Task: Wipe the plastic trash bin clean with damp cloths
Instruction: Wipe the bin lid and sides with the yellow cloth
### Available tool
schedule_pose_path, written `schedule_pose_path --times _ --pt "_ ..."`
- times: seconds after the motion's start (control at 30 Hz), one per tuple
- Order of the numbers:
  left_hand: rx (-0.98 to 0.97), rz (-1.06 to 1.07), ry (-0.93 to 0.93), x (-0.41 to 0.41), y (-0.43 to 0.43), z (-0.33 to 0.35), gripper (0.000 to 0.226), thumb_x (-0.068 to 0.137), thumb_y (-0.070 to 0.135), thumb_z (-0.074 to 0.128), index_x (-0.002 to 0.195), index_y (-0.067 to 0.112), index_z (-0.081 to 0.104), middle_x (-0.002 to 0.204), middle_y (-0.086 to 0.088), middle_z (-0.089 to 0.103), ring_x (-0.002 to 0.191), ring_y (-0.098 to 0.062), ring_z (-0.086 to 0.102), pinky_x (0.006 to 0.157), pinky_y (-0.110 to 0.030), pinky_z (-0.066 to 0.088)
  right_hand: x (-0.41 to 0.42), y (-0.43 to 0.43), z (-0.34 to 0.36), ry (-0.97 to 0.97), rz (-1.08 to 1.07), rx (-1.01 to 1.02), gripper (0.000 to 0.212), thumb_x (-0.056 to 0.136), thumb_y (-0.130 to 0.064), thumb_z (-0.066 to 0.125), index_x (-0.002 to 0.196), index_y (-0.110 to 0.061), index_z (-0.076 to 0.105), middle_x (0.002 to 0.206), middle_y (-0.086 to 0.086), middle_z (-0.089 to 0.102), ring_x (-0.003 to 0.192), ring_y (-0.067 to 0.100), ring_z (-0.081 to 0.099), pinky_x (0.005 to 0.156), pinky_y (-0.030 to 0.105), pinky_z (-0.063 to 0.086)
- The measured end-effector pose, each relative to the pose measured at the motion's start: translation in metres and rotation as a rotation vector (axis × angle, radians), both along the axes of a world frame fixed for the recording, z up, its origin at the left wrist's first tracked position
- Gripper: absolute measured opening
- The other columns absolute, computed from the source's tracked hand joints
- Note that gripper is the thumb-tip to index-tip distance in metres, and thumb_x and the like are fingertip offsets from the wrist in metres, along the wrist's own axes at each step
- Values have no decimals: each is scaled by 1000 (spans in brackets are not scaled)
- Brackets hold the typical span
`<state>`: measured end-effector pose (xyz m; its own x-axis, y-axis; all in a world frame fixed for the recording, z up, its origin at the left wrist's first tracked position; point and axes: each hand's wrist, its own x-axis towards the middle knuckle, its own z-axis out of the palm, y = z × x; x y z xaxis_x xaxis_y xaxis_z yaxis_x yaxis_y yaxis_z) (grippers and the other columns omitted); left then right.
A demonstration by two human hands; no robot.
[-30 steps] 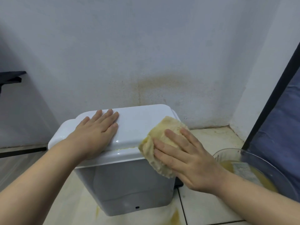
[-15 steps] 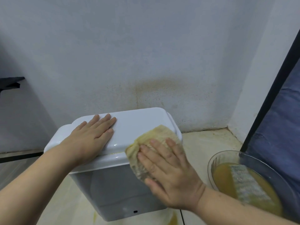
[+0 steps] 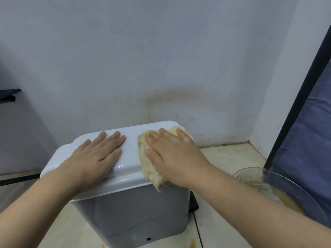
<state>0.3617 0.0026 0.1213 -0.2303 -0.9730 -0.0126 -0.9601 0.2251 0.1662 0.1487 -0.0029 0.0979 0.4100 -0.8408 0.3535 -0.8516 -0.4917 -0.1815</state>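
A white plastic trash bin (image 3: 129, 210) with a closed lid (image 3: 132, 136) stands on the tiled floor against the wall. My left hand (image 3: 96, 156) lies flat on the left half of the lid, fingers straight. A yellowish damp cloth (image 3: 146, 163) is spread over the lid's right part and hangs over its front edge. My right hand (image 3: 172, 156) presses flat on that cloth with straight fingers. A thin yellow smear shows along the lid's front rim near my left wrist.
A glass bowl (image 3: 250, 173) with yellowish liquid and another cloth stands on the floor at the right. A dark post (image 3: 295, 97) and blue fabric (image 3: 308, 133) rise behind it. The wall behind the bin carries a yellowish stain (image 3: 179, 97). Yellow drips mark the floor by the bin.
My right hand has slid the cloth from the bin's front edge up onto the top right of the lid. My left hand has stayed flat on the lid.
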Motion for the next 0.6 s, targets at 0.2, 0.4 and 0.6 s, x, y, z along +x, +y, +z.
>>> schedule_pose_path --times 0.2,0.4,0.6 --pt "61 116 -56 -9 -8 15 46 99 40 16 144 46 9 155 24 3 145 -6 -3 119 -38 0 -22 -61 23 -324 -128 468 52 100 -36 30 149 -23 20 159 -7 9 146 16 4 115 36 7" --pt "47 3 -35 -86 -14 4 51 99 43 11 148 37 1 157 16 -10 144 -7 -14 117 -37 -8 -22 11 -38 -819 -282 310 48 101 -42 14 148 -35 19 156 -20 14 144 2 -4 119 38 -4" --pt "8 -23 -3 -74 -15 -5 51 97 43 10 146 41 -2 154 23 -10 142 0 -13 117 -30 -5 35 78 -62 -824 -353 -45 55 94 -40 21 148 -30 22 154 -18 20 144 3 9 115 35 14"
